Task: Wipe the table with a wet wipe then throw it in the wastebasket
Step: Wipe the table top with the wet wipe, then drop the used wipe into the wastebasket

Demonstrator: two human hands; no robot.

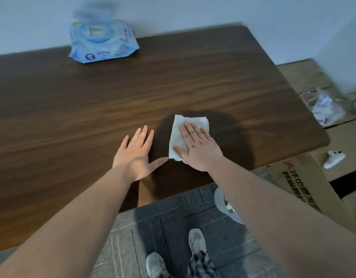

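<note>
A white wet wipe (180,129) lies flat on the dark wooden table (133,93), near its front edge. My right hand (199,147) presses flat on the wipe, fingers together, covering its right half. My left hand (136,151) rests flat on the bare wood just left of the wipe, fingers spread, its thumb tip almost touching the wipe's lower corner. A white wastebasket (223,201) with crumpled paper inside stands on the floor below the table's front edge, mostly hidden by my right forearm.
A blue pack of wet wipes (102,41) with its lid up sits at the table's far edge by the wall. Flattened cardboard (297,183), a white controller (333,159) and a plastic bag (325,107) lie on the floor to the right. My shoes (196,240) stand on grey tiles.
</note>
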